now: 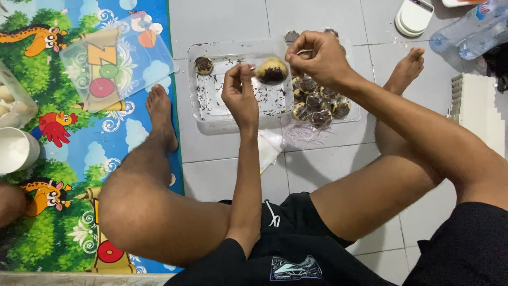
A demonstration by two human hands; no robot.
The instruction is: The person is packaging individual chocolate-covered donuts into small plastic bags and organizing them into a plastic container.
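Observation:
My left hand point(241, 92) hovers over a clear plastic tray point(211, 106) dusted with chocolate sprinkles, fingertips pinched together at a thin clear plastic wrap. My right hand point(317, 55) is raised beside it, fingers pinched on the same wrap above the tray's right end. Between the hands sits a yellowish dough ball point(272, 70) with a chocolate-coated underside. A smaller sprinkled ball point(203, 65) lies at the tray's far left corner. Several wrapped chocolate-sprinkled balls point(317, 103) are piled in a second clear container to the right.
A clear plastic lid point(116, 63) lies on the colourful play mat point(63, 159). A white cup point(16, 151) stands at the left edge. Plastic bottles point(471, 29) and a white round holder point(414, 17) lie at the top right. My bare feet flank the tray on the tiled floor.

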